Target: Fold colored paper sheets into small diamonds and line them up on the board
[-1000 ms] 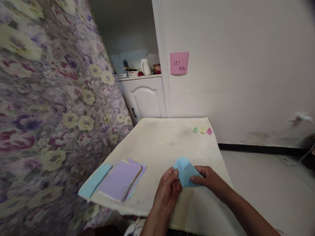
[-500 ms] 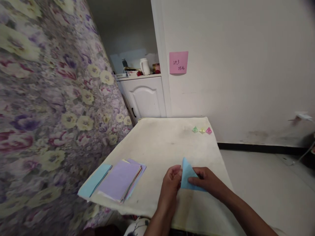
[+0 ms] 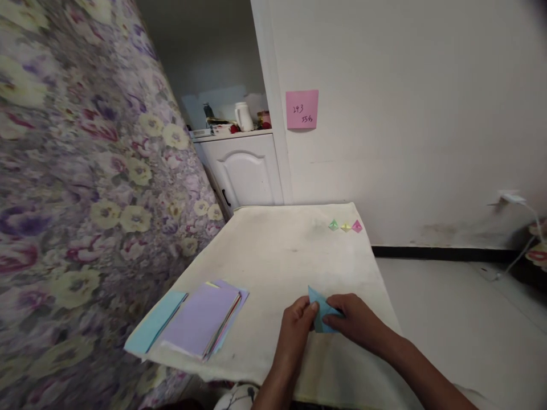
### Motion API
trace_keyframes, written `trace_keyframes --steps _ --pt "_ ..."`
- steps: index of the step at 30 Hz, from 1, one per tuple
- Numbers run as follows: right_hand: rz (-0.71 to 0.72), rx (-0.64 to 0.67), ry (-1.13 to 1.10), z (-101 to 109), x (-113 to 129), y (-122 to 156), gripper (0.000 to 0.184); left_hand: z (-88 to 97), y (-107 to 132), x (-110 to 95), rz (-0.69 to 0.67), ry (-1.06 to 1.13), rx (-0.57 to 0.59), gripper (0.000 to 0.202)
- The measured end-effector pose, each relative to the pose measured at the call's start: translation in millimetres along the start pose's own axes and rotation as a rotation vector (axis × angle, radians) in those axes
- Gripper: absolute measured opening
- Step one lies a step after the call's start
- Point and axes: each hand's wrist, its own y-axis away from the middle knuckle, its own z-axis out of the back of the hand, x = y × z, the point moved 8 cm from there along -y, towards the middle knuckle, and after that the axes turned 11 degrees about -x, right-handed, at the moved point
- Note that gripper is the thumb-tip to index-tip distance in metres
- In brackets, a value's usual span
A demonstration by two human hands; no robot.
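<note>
Between my two hands is a folded piece of blue paper [image 3: 318,310], its pointed corner facing away from me. My left hand [image 3: 298,319] pinches its left edge, thumb on top. My right hand [image 3: 352,319] grips the right side, with the thumb lying across the paper and the fingers behind. Part of the sheet is hidden under my fingers. Both hands are over the near right part of the cloth-covered table [image 3: 273,256].
Left on the table lie a stack of purple and other coloured paper [image 3: 200,319] and a blue paper stack [image 3: 156,322]. Three small folded paper pieces, green [image 3: 333,225], yellow [image 3: 345,227] and pink [image 3: 356,226], sit at the far right corner. A floral curtain [image 3: 106,199] hangs on the left.
The blue paper's left side has been folded over, and the paper looks smaller and narrower. My left thumb now presses on it. The view has turned slightly right.
</note>
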Motion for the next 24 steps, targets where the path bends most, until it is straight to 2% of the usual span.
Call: trace_keyframes --steps 4,9,15,24 --pt "-0.022 -0.046 0.054 4 -3 -1 0.017 3.3 -6 8 0.046 0.030 -0.056 0.027" --pt "-0.157 -0.164 -0.031 14 -15 -6 0.020 0.5 -4 4 0.076 0.185 -0.070 0.022" --pt "-0.213 -0.174 -0.292 16 -15 -7 0.013 -1.7 -1 1 0.100 0.309 -0.063 0.016" --pt "-0.226 -0.125 -0.470 13 -19 -10 0.011 -2.3 -1 3 0.115 0.265 -0.036 0.018"
